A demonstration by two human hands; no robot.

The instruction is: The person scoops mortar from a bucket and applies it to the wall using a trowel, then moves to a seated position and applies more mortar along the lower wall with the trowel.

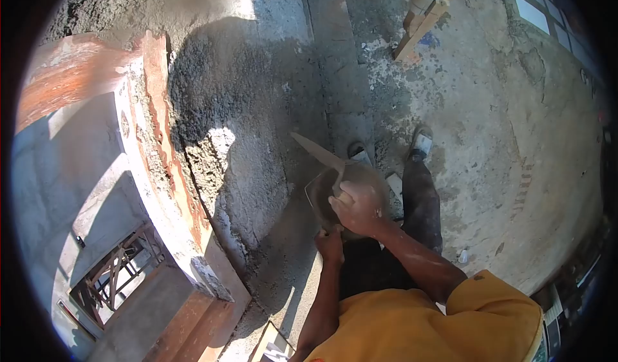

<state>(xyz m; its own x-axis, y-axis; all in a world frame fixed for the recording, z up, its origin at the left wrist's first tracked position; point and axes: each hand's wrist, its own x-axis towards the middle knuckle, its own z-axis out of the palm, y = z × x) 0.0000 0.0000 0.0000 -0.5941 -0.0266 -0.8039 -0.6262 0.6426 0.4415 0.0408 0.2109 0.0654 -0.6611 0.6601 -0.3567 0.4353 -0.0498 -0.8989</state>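
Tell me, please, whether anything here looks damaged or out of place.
Yes: the floor near the wooden plank looks worn, with flaky, whitish patches breaking its grey surface. At left, the orange-and-white board has a ragged, grit-crusted edge rather than a clean one.

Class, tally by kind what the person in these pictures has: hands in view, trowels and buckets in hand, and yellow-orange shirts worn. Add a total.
Hands: 2 (right hand, left hand)
Trowel: 1
Bucket: 1
Yellow-orange shirt: 1
Total: 5

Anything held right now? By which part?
Right grip: trowel, by its handle. Left grip: dark container, at its edge; rim or handle unclear.
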